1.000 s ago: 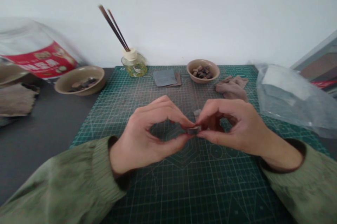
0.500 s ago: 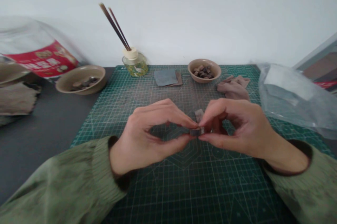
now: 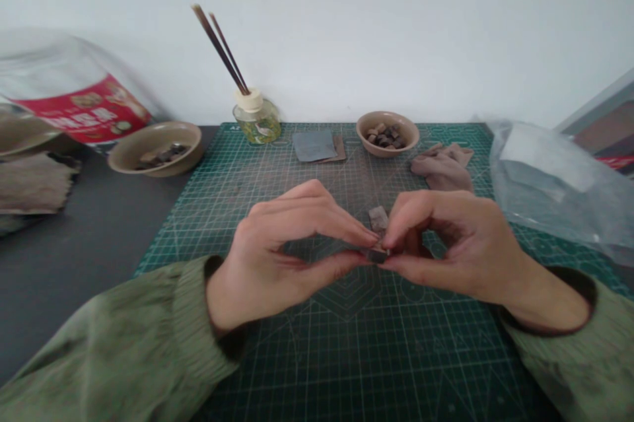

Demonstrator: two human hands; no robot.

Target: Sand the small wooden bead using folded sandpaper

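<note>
Between my fingertips is a small dark block [image 3: 378, 255], like a little wooden or stone cube; its exact kind is too small to tell. My left hand [image 3: 292, 244] pinches it from the left with thumb and fingertips. My right hand [image 3: 446, 240] pinches it from the right, so both hands meet at the block above the green cutting mat [image 3: 327, 349]. Just behind the fingertips lies a small greyish strip [image 3: 379, 218], partly hidden by my right hand.
At the back are a bowl of small blocks [image 3: 360, 139], sandpaper-like sheets [image 3: 314, 146], a reed diffuser [image 3: 257, 121] and a crumpled cloth [image 3: 443, 166]. Another bowl [image 3: 191, 151] and a red-labelled jar [image 3: 89, 111] stand left. A clear plastic bag [image 3: 555, 177] lies right.
The small block has turned and tilted between my fingertips, and both hands have shifted slightly right in the picture. The view has also shifted a little. Both hands keep their pinch.
</note>
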